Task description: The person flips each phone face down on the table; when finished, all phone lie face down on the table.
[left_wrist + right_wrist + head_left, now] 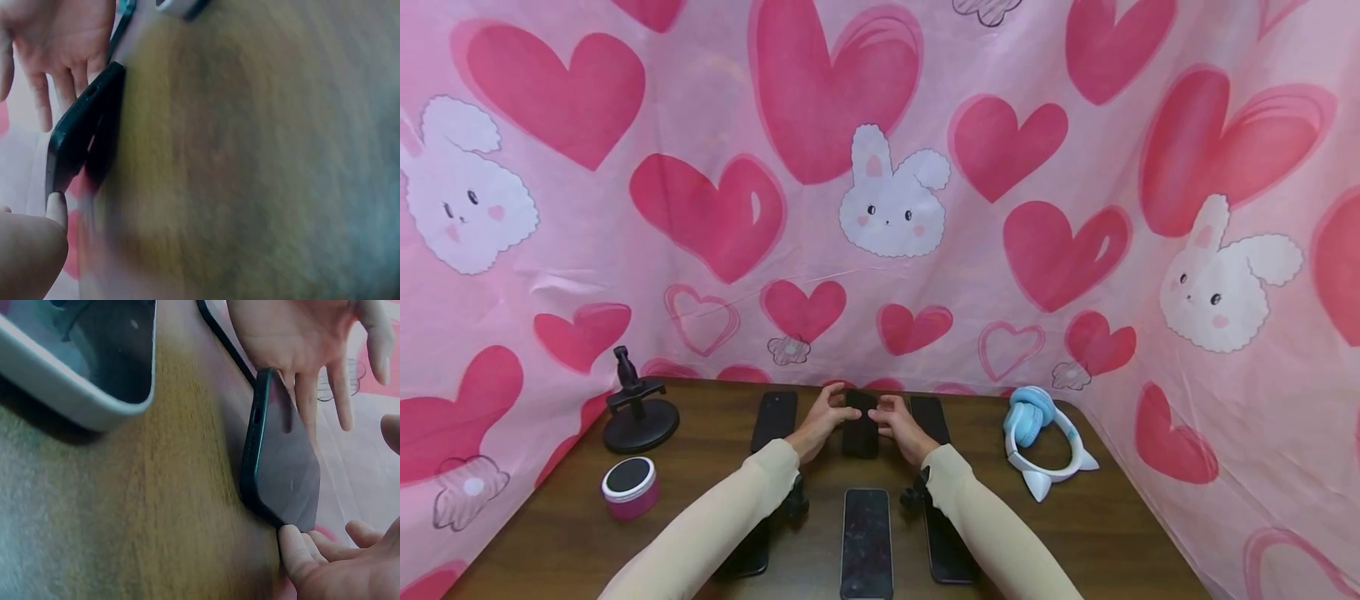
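Note:
A black smartphone (861,433) is between my two hands near the back of the table. My left hand (822,423) touches its left edge, with the thumb over that side. From the other side, fingertips of my right hand (901,427) touch the right edge; the right wrist view shows them at a corner of the phone (284,462). In both wrist views, the opposite hand's fingers look straight. The charging-port end of the phone (87,119) faces the left wrist camera. Whether the phone is fully raised off the table I cannot tell.
Phones lie behind left (774,419) and behind right (930,419), with another at front centre (867,546). More phones (951,550) lie partly under the forearms. A black stand (638,425), pink jar (629,490) and cat-ear headphones (1032,414) stand toward the sides. A patterned cloth (820,233) hangs behind.

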Demonstrator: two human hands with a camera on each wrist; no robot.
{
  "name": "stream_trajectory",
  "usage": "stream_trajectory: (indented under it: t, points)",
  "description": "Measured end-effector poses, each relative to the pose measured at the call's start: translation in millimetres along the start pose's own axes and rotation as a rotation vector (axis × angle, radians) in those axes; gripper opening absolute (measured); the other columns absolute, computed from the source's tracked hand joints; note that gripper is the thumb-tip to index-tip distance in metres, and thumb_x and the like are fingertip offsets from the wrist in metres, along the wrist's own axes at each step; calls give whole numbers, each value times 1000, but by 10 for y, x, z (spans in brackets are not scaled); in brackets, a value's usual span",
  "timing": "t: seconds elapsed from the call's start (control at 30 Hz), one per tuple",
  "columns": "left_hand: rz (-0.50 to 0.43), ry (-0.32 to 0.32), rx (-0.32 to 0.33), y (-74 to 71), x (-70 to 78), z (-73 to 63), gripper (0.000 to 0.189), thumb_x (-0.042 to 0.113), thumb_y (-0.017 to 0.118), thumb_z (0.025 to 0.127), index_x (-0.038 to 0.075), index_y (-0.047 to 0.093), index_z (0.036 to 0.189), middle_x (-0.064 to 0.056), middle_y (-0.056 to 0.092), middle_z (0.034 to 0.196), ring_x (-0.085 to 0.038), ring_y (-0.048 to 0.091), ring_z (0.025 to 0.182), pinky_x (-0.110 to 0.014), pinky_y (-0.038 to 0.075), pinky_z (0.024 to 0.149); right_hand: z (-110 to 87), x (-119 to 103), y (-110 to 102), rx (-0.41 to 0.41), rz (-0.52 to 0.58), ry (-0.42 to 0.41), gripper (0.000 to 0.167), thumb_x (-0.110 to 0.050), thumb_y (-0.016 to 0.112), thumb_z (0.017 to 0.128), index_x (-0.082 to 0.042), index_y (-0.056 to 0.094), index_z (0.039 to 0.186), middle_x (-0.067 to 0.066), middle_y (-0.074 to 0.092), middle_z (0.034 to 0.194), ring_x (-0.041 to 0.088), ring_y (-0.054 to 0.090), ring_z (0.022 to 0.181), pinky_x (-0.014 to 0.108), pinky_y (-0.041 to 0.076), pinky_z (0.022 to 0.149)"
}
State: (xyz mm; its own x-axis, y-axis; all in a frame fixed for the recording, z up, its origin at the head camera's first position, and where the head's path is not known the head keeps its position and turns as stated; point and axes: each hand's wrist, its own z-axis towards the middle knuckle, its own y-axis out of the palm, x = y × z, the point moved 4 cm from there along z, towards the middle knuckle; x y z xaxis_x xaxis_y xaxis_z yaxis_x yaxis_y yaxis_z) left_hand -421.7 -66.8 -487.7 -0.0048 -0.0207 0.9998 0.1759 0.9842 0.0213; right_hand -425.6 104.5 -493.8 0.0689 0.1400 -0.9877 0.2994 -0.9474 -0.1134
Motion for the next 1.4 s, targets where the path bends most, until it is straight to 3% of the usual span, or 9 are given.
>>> stream_trajectory:
  t: [0.2,0.37,0.6,0.8,1.0,1.17,1.4]
  points:
    - [-94,29,-19,29,82,26,79,15,66,89,1,25,155,-28,32,159,-42,30,149,-58,26,124,0,-28,14,-38,-29,-23,66,-25,53,101,3,24,152,28,35,154,42,41,141,56,38,117]
    - [-179,15,-73,70,107,39,81,16,64,91,4,20,158,-27,29,161,-41,35,147,-59,27,124,-6,-53,33,-94,48,-53,66,-27,50,103,2,20,153,28,32,157,43,36,146,58,35,119]
    - [-213,6,-116,100,63,27,78,17,60,95,5,17,159,-25,32,161,-37,46,139,-60,35,119,-56,-83,66,-130,137,-81,59,-26,46,105,-1,18,151,26,28,162,41,36,147,58,35,120]
    - [-238,7,-128,77,59,31,72,11,54,98,5,16,159,-26,36,158,-26,57,126,-60,36,118,-65,-99,88,-125,169,-86,57,-26,44,106,-2,17,150,25,29,161,41,40,144,57,38,118]
    - [-196,9,-141,87,65,18,76,11,57,96,6,16,160,-26,37,156,-22,60,122,-60,36,118,-59,-112,106,-94,176,-83,59,-27,47,105,-2,18,150,23,33,157,35,45,139,52,40,116]
    - [-149,6,-165,127,25,3,78,14,61,94,5,18,159,-26,38,155,-32,54,131,-60,36,118,-56,-106,88,-66,174,-69,59,-26,48,104,-1,20,150,23,34,152,28,50,130,47,44,112]
    - [-61,-12,-158,140,-18,6,79,19,65,92,5,23,157,-28,38,155,-42,47,138,-62,36,117,-49,-163,8,-50,181,-76,61,-24,47,104,0,17,151,27,24,157,44,32,146,60,30,121]
